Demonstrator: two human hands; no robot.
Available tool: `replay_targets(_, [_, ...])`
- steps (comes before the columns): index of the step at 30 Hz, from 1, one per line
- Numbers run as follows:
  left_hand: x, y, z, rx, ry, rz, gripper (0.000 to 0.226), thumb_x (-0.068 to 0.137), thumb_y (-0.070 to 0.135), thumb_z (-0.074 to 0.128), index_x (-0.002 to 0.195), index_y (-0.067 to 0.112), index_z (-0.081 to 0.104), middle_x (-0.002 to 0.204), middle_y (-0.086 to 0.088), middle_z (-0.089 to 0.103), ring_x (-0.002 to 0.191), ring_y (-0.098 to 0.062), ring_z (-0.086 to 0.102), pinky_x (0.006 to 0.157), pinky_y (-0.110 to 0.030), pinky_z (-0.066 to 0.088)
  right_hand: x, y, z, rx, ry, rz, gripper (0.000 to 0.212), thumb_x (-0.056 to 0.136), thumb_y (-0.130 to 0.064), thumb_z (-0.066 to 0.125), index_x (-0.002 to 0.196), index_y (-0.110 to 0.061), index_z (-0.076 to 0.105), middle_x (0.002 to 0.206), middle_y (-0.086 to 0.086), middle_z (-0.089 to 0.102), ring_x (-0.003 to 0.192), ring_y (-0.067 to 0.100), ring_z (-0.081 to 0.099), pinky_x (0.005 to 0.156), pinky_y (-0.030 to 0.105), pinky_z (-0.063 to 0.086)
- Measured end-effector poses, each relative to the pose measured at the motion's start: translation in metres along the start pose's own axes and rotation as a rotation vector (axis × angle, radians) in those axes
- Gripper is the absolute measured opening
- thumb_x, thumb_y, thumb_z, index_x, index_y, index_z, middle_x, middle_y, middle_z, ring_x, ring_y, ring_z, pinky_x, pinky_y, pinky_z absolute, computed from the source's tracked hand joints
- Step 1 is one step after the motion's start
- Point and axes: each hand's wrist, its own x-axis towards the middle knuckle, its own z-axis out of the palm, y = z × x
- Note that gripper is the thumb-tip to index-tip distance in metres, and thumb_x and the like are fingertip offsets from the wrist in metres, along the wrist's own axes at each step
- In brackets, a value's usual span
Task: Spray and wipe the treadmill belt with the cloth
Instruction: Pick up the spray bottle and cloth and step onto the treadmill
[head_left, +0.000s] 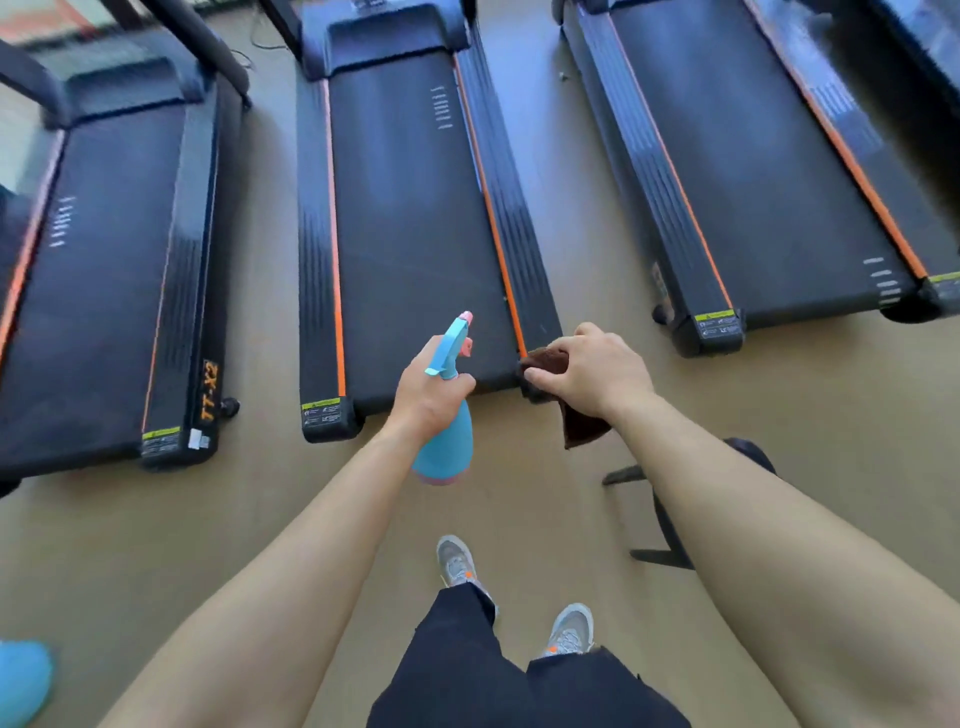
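Head view: our left hand (426, 397) grips the blue plastic spray bottle (444, 447); at its three o'clock, our right hand (592, 374) clutches the brown cloth (584, 426).

Left treadmill (104, 291) and right treadmill (769, 171) out front, tan floor (260, 493), some black stand (662, 558) on my right, blue blob (21, 680) bottom-left.

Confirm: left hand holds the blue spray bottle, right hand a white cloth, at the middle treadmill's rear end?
One error: the cloth is dark brown, not white, per the head view. The left hand holds the blue spray bottle, the right hand the cloth, at the rear end of the middle treadmill.
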Motion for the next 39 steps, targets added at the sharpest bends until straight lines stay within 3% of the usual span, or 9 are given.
replay_targets(3, [0.014, -0.01, -0.059, 0.002, 0.036, -0.014, 0.039, 0.086, 0.007, 0.058, 0.116, 0.032, 0.06, 0.121, 0.014, 0.065, 0.1, -0.023, 0.061, 0.081, -0.035, 0.046, 0.031, -0.066, -0.007, -0.046, 0.021, -0.057, 0.051, 0.085, -0.073, 0.057, 0.118, -0.035, 0.069, 0.1, -0.007, 0.049, 0.098, 0.022, 0.053, 0.074, 0.035, 0.049])
replay_targets(7, [0.032, -0.016, -0.125, -0.055, 0.047, -0.004, 0.052, 0.087, 0.002, 0.055, 0.123, 0.039, 0.06, 0.122, 0.017, 0.066, 0.095, -0.015, 0.059, 0.081, -0.028, 0.045, 0.063, -0.133, -0.009, -0.055, 0.049, -0.087, 0.053, 0.083, -0.074, 0.058, 0.117, -0.035, 0.068, 0.101, -0.008, 0.048, 0.102, 0.023, 0.056, 0.081, 0.039, 0.055])
replay_targets(11, [0.058, -0.021, -0.168, -0.085, 0.059, 0.003, 0.043, 0.084, 0.003, 0.059, 0.115, 0.033, 0.062, 0.122, 0.011, 0.068, 0.097, -0.022, 0.062, 0.086, -0.037, 0.048, 0.088, -0.172, -0.014, -0.077, 0.056, -0.11, 0.054, 0.083, -0.074, 0.057, 0.12, -0.035, 0.068, 0.101, -0.008, 0.047, 0.102, 0.023, 0.056, 0.081, 0.041, 0.056])
replay_targets(17, [0.123, -0.01, -0.2, -0.124, 0.103, -0.023, 0.04, 0.088, 0.004, 0.06, 0.117, 0.031, 0.063, 0.108, 0.02, 0.064, 0.088, -0.016, 0.058, 0.078, -0.033, 0.045, 0.153, -0.195, -0.023, -0.091, 0.023, -0.088, 0.055, 0.083, -0.074, 0.057, 0.121, -0.035, 0.067, 0.102, -0.01, 0.046, 0.107, 0.023, 0.056, 0.082, 0.038, 0.053])
replay_targets(23, [0.231, 0.021, -0.213, -0.146, 0.124, -0.02, 0.044, 0.089, 0.008, 0.062, 0.122, 0.037, 0.06, 0.12, 0.008, 0.066, 0.09, -0.017, 0.059, 0.076, -0.03, 0.046, 0.264, -0.202, -0.044, -0.097, 0.02, -0.113, 0.057, 0.084, -0.074, 0.055, 0.123, -0.035, 0.067, 0.106, -0.01, 0.05, 0.106, 0.021, 0.056, 0.081, 0.039, 0.055])
replay_targets(26, [0.291, 0.043, -0.22, -0.14, 0.155, -0.029, 0.046, 0.089, 0.005, 0.06, 0.123, 0.035, 0.061, 0.118, 0.01, 0.066, 0.089, -0.016, 0.058, 0.078, -0.031, 0.046, 0.33, -0.204, -0.066, -0.079, 0.021, -0.133, 0.055, 0.084, -0.073, 0.055, 0.122, -0.035, 0.067, 0.104, -0.011, 0.047, 0.108, 0.021, 0.056, 0.076, 0.035, 0.05])
replay_targets(31, [0.368, 0.082, -0.244, -0.112, 0.182, -0.017, 0.06, 0.086, 0.005, 0.057, 0.13, 0.045, 0.058, 0.116, 0.012, 0.066, 0.092, -0.016, 0.057, 0.079, -0.032, 0.045, 0.419, -0.213, -0.115, -0.079, 0.02, -0.158, 0.053, 0.085, -0.072, 0.056, 0.122, -0.036, 0.067, 0.112, -0.008, 0.053, 0.112, 0.022, 0.056, 0.078, 0.035, 0.048])
replay_targets(35, [0.429, 0.108, -0.268, -0.107, 0.202, -0.024, 0.04, 0.084, 0.009, 0.06, 0.117, 0.032, 0.066, 0.107, 0.012, 0.065, 0.084, -0.017, 0.055, 0.074, -0.032, 0.043, 0.485, -0.228, -0.145, -0.077, 0.044, -0.164, 0.055, 0.085, -0.073, 0.056, 0.122, -0.034, 0.067, 0.115, -0.006, 0.055, 0.113, 0.022, 0.056, 0.079, 0.037, 0.05])
replay_targets(39, [0.497, 0.129, -0.291, -0.097, 0.211, -0.018, 0.035, 0.087, 0.008, 0.063, 0.114, 0.031, 0.065, 0.111, 0.013, 0.066, 0.087, -0.017, 0.059, 0.077, -0.034, 0.046, 0.55, -0.244, -0.161, -0.098, 0.039, -0.173, 0.056, 0.085, -0.073, 0.055, 0.123, -0.035, 0.067, 0.111, -0.007, 0.053, 0.109, 0.022, 0.056, 0.079, 0.037, 0.052])
